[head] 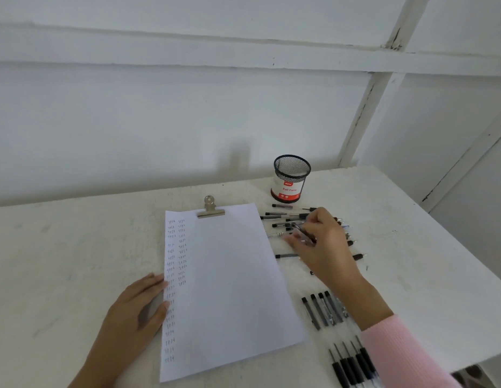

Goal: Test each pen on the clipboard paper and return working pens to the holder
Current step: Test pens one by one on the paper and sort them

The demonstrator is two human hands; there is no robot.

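Just off the paper's (229, 289) right edge, level with its upper half, the right hand (322, 245) is hovering over a loose scatter of pens (278, 225) and pinching one pen (304, 233) between curled fingers; blur is hiding its tip. That pen is slanting across the hand, while the loose ones are lying roughly parallel to the paper's top edge. I am judging the coming move as a short carry leftward onto the sheet, and the right hand, just beside that edge, is plainly the nearer one. The left hand (137, 306) is lying flat with straight fingers on the paper's left edge, pinning it, well apart from the right. One sheet is sitting under one clip (210, 210), carrying two columns of marks down its left side. One holder (291, 177) is standing beyond the paper's top right corner, with no pen showing above its rim. About nine loose pens are showing, with the hand covering parts of some. Right of the paper's lower half a row of four (320, 310) is lying. Past the bottom right corner a row of five (351, 365) is lying, partly under the sleeve (403, 357).
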